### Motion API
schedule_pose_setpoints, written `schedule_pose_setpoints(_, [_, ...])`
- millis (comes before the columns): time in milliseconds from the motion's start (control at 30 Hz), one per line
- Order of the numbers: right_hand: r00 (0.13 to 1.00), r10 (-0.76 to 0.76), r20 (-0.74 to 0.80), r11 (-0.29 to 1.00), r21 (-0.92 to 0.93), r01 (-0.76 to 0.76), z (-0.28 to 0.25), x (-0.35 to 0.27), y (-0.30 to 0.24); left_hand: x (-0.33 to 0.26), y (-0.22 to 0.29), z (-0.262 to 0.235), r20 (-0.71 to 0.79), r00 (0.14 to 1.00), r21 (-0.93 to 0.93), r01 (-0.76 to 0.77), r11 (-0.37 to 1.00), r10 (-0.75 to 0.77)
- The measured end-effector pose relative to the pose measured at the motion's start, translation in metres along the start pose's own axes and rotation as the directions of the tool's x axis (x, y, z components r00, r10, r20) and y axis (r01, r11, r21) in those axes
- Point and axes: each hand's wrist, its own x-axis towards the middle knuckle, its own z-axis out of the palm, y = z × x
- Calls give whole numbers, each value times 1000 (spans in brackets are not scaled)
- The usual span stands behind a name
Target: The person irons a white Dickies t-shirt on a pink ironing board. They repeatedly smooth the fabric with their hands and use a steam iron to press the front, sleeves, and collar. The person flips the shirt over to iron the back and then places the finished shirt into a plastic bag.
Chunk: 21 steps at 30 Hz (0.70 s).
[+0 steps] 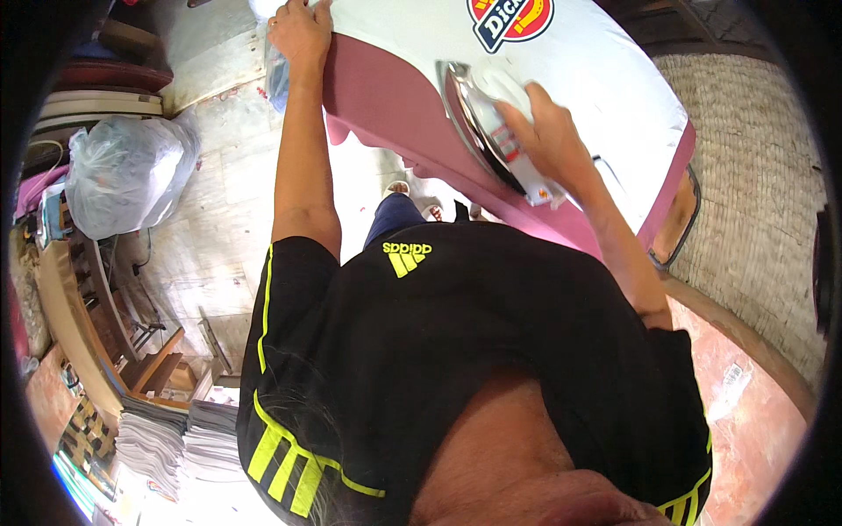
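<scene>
A white cloth [605, 96] with a round red and yellow printed emblem lies over a board with a maroon cover [386, 96]. My right hand [548, 136] is closed round the handle of a white clothes iron [478, 123] with a shiny metal base. The iron stands along the near edge of the white cloth, where it meets the maroon cover, its tip pointing away from me. At the far left corner, my left hand [300, 33] has its fingers bent at the white cloth's edge; the fingertips are partly hidden.
A stuffed clear plastic bag [132, 175] sits at the left beside wooden furniture. Stacks of folded grey and white cloth [153, 443] are at the lower left. On the right are a woven mat [745, 149] and a pinkish stone-patterned surface [745, 421]. My feet show below the board.
</scene>
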Motion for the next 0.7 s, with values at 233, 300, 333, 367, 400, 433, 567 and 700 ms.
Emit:
schedule_pose_setpoints(233, [996, 94, -1, 994, 54, -94, -3, -25, 1, 12, 7, -12, 72, 993, 127, 81, 989, -91])
schedule_pose_setpoints(300, [999, 34, -29, 994, 108, -30, -2, -1, -1, 22, 7, -14, 144, 975, 68, 161, 985, -170])
schedule_pose_setpoints(333, [999, 7, -44, 991, 131, -1, -1, 14, -2, 28, 9, -16, 184, 961, 38, 204, 978, -207])
schedule_pose_setpoints(367, [999, 1, -37, 996, 88, 2, -1, 31, -5, 33, 10, -21, 287, 923, 27, 260, 965, -257])
schedule_pose_setpoints(400, [998, -34, -50, 996, 83, 39, 0, 49, -4, 35, 9, -21, 283, 926, -21, 267, 964, -250])
schedule_pose_setpoints(433, [996, -64, -60, 995, 75, 69, 2, 65, -5, 35, 6, -18, 286, 926, -71, 276, 959, -246])
schedule_pose_setpoints(567, [1000, -18, -14, 999, 46, 19, 2, 93, -17, 34, 2, -16, 262, 945, -174, 246, 953, -196])
schedule_pose_setpoints(700, [989, 125, 78, 991, 31, -128, -13, 74, -22, 28, 8, -26, 247, 939, -206, 290, 934, -237])
